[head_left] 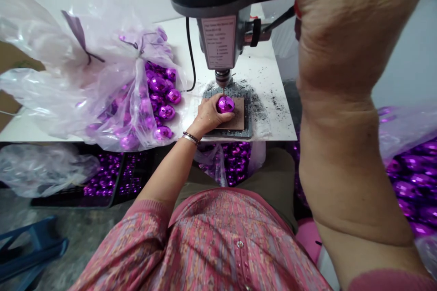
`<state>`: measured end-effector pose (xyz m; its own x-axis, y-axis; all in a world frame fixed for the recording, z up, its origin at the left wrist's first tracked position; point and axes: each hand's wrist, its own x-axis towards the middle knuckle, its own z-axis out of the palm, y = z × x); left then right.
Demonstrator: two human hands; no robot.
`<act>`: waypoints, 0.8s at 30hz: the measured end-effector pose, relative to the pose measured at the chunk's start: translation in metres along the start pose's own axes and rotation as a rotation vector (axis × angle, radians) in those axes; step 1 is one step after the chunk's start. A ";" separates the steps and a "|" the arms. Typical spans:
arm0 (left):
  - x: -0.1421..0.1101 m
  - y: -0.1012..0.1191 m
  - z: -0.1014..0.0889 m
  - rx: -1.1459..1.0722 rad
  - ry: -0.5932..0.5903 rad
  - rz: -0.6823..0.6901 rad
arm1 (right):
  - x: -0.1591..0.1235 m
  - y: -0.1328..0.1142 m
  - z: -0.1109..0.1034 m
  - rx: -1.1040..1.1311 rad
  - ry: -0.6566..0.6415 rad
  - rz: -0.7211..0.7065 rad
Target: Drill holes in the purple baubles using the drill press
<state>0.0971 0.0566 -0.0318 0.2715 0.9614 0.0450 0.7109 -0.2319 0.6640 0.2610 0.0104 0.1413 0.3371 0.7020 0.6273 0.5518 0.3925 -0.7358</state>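
My left hand [210, 113] grips a shiny purple faceted ball [226, 104] between thumb and fingers. The ball rests on a brown board [239, 120] laid over the grey base [248, 134] of a small drill press [218, 41]. Directly above the ball is the chuck [223, 77], its thin bit reaching down to the ball's top; whether it has entered I cannot tell. Close to the camera at upper right, my right hand [355, 22] is closed on the drill press lever [282, 18], which has a red end. Its fingertips are mostly hidden.
A clear plastic bag [112, 100] of purple balls spreads over the left of the white table [280, 122]. Dark shavings [259, 100] lie around the base. A black cord [191, 54] hangs behind. More purple balls [235, 159] fill containers below; a blue stool [34, 245] stands lower left.
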 end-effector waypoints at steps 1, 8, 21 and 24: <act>0.000 0.000 0.000 0.002 0.001 -0.001 | -0.002 -0.003 -0.001 -0.040 -0.003 0.013; 0.000 0.002 0.002 0.021 -0.015 -0.013 | -0.021 0.003 -0.001 0.026 0.043 -0.055; -0.001 0.001 0.004 0.013 0.009 -0.008 | -0.054 0.040 0.001 -0.011 0.089 -0.317; 0.000 0.001 0.005 -0.003 0.010 -0.014 | -0.056 0.043 0.003 0.008 0.093 -0.356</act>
<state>0.1005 0.0554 -0.0349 0.2555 0.9658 0.0433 0.7125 -0.2184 0.6668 0.2637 -0.0099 0.0737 0.1936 0.4635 0.8647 0.6411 0.6074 -0.4691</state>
